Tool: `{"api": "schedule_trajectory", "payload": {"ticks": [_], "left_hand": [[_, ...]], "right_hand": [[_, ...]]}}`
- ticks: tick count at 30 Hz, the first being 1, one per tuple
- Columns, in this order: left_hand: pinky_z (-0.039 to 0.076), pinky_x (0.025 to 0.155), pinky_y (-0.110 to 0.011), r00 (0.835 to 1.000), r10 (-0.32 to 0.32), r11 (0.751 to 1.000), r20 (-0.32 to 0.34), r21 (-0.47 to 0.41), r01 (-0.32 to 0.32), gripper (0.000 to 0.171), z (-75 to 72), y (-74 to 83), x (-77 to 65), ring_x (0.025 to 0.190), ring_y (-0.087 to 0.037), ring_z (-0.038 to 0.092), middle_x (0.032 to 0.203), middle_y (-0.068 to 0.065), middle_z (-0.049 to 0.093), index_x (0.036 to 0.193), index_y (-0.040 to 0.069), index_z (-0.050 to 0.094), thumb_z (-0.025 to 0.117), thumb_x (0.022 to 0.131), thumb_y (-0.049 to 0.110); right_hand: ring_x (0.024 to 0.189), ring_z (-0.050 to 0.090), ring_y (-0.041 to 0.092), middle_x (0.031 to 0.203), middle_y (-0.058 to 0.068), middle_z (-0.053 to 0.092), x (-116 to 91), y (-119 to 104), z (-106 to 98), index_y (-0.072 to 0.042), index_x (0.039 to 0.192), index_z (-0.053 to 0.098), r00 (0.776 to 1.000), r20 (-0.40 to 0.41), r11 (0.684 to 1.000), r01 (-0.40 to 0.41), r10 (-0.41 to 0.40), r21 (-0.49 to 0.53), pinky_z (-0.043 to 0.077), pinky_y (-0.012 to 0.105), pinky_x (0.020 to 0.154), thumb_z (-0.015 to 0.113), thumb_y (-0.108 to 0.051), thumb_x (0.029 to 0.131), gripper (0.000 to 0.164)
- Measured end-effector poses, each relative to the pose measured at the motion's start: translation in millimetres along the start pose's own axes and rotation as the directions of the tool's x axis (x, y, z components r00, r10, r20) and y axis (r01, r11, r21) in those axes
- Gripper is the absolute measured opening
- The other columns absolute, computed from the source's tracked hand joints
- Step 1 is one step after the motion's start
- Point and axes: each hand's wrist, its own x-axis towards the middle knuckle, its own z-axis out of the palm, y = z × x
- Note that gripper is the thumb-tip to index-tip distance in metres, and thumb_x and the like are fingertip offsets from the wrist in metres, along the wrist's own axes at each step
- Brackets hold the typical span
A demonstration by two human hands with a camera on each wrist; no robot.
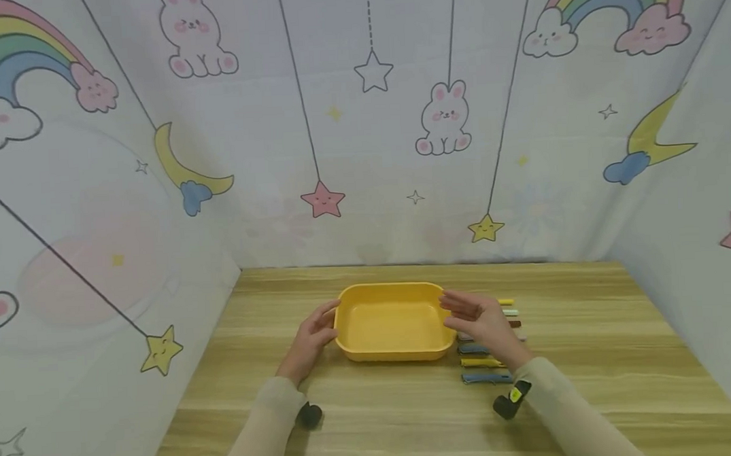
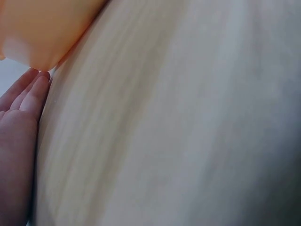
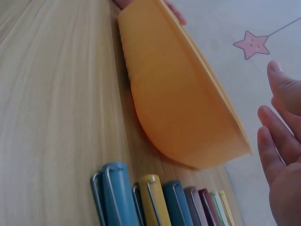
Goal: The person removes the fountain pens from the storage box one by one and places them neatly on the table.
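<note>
An empty yellow plastic tray (image 1: 394, 325) with rounded corners sits on the wooden table. My left hand (image 1: 309, 339) is at its left end, with extended fingers right at the tray wall in the left wrist view. At the opposite end, my right hand (image 1: 483, 328) is raised with its fingers spread loosely; the right wrist view shows a gap between them and the tray rim (image 3: 221, 94). Beneath the right hand and forearm lies a row of several clipped pens in different colours, among them a blue pen (image 3: 120, 193) and a yellow pen (image 3: 155, 200). The right hand partly covers the row in the head view.
The wooden table (image 1: 398, 417) meets a pale cloth backdrop (image 1: 378, 234) printed with rabbits, stars and rainbows, which encloses it at the back and both sides. Dark wrist devices show below each cuff, one at the left (image 1: 310, 415) and one at the right (image 1: 509, 404).
</note>
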Motion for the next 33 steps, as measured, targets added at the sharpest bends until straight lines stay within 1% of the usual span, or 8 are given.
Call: {"api": "schedule_trajectory", "payload": {"ticks": [3, 6, 12, 17, 20, 24, 29, 33], "left_hand": [[0.05, 0.105, -0.029, 1.0, -0.005, 1.0, 0.004, 0.004, 0.005, 0.06, 0.1, 0.3, 1.5, 0.146, -0.038, 0.046, 0.159, -0.023, 0.047, 0.157, 0.01, 0.047, 0.059, 0.099, 0.001], [0.05, 0.105, -0.03, 1.0, -0.004, 1.0, -0.003, 0.013, 0.004, 0.06, 0.6, 2.2, 1.9, 0.145, -0.038, 0.047, 0.159, -0.022, 0.048, 0.156, 0.01, 0.048, 0.059, 0.098, 0.0], [0.049, 0.105, -0.032, 1.0, -0.003, 1.0, -0.007, 0.027, 0.003, 0.059, 0.3, 3.3, 2.3, 0.143, -0.037, 0.049, 0.158, -0.021, 0.049, 0.156, 0.012, 0.049, 0.059, 0.098, 0.001], [0.049, 0.105, -0.032, 1.0, -0.007, 1.0, -0.001, 0.015, 0.007, 0.06, 0.3, 2.0, 0.8, 0.144, -0.038, 0.049, 0.158, -0.022, 0.049, 0.157, 0.011, 0.048, 0.06, 0.098, 0.002], [0.049, 0.106, -0.031, 1.0, -0.001, 1.0, 0.007, 0.013, 0.001, 0.061, 0.5, 1.8, 0.6, 0.144, -0.039, 0.048, 0.158, -0.023, 0.048, 0.157, 0.01, 0.046, 0.059, 0.098, 0.002], [0.049, 0.105, -0.031, 1.0, 0.002, 1.0, 0.002, 0.014, -0.002, 0.06, 1.1, 2.4, 0.9, 0.144, -0.04, 0.048, 0.158, -0.023, 0.048, 0.157, 0.009, 0.047, 0.058, 0.098, 0.0], [0.049, 0.105, -0.031, 1.0, -0.01, 1.0, -0.003, 0.009, 0.01, 0.061, 1.1, 3.0, 0.8, 0.144, -0.041, 0.048, 0.158, -0.024, 0.048, 0.157, 0.008, 0.046, 0.057, 0.098, -0.001], [0.05, 0.105, -0.032, 1.0, -0.017, 1.0, -0.003, 0.006, 0.017, 0.06, 0.7, 3.2, 0.3, 0.144, -0.042, 0.047, 0.158, -0.024, 0.048, 0.157, 0.008, 0.046, 0.056, 0.099, -0.002]], "right_hand": [[0.132, 0.06, 0.041, 0.144, 0.028, 0.06, 9, 2, 7, 0.006, 0.15, 0.052, 0.999, 0.029, 1.0, 0.017, -0.017, -0.002, 0.05, 0.04, 0.107, 0.078, -0.01, 0.094, 0.063], [0.133, 0.06, 0.04, 0.144, 0.025, 0.061, 18, -2, 15, 0.004, 0.151, 0.051, 0.998, 0.06, 1.0, 0.015, -0.014, -0.01, 0.048, 0.043, 0.109, 0.077, -0.01, 0.095, 0.064], [0.133, 0.061, 0.037, 0.144, 0.018, 0.064, 33, -8, 29, -0.001, 0.155, 0.049, 0.991, 0.134, 0.997, -0.003, 0.014, -0.082, 0.05, 0.042, 0.107, 0.078, -0.01, 0.094, 0.069], [0.131, 0.063, 0.037, 0.143, 0.018, 0.065, 41, -8, 41, -0.002, 0.156, 0.048, 0.976, 0.21, 0.993, -0.026, 0.051, -0.119, 0.057, 0.041, 0.099, 0.078, -0.008, 0.093, 0.07], [0.129, 0.064, 0.038, 0.141, 0.019, 0.066, 45, -9, 48, -0.002, 0.156, 0.048, 0.967, 0.246, 0.99, -0.031, 0.064, -0.135, 0.056, 0.044, 0.099, 0.078, -0.006, 0.093, 0.07], [0.127, 0.066, 0.036, 0.139, 0.019, 0.067, 50, -9, 57, 0.0, 0.155, 0.049, 0.947, 0.31, 0.988, -0.036, 0.082, -0.151, 0.055, 0.045, 0.102, 0.079, -0.005, 0.092, 0.07], [0.118, 0.071, 0.036, 0.131, 0.022, 0.071, 55, -5, 65, 0.002, 0.151, 0.053, 0.911, 0.386, 0.982, -0.082, 0.142, -0.168, 0.06, 0.04, 0.091, 0.08, 0.0, 0.089, 0.067], [0.107, 0.076, 0.029, 0.121, 0.018, 0.076, 58, -2, 70, 0.002, 0.145, 0.059, 0.888, 0.425, 0.967, -0.074, 0.176, -0.245, 0.062, 0.036, 0.085, 0.08, 0.002, 0.088, 0.061]]}}
